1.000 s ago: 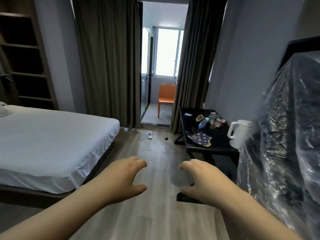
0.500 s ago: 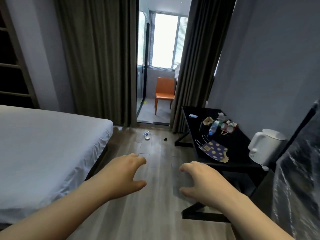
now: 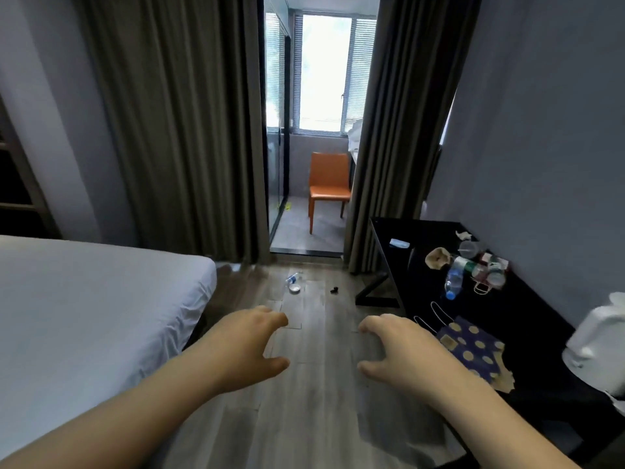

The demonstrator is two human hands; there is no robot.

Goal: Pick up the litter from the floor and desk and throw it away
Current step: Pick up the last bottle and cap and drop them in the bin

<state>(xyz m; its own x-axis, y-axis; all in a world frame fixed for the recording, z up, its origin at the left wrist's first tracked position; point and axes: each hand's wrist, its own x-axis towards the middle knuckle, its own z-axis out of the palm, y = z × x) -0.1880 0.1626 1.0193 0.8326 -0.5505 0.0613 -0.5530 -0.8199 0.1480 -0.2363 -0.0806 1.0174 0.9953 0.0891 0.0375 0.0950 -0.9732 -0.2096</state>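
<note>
Our left hand and right hand hang spread and empty over the grey wood-plank floor, fingers curled loosely, holding nothing. Since a second ago we have walked forward: the plastic-wrapped bulk at our right has slid out of view, and the black glossy table now sits close at 2 o'clock. We judge the pickup has not begun, but the table litter is nearly within reach.

That litter is a dark blue paper bag with gold dots, lying flat and torn at the table's near edge just past our right hand. Farther at 1 o'clock lies a clear plastic bottle with a blue cap, beside a cluster of cups and crumpled wrappers, and a pale blue face mask. On the floor at 12 o'clock lie a small crushed clear bottle and a tiny black scrap.

A white electric kettle stands at 3 o'clock, a white-sheeted bed at 9 o'clock.
</note>
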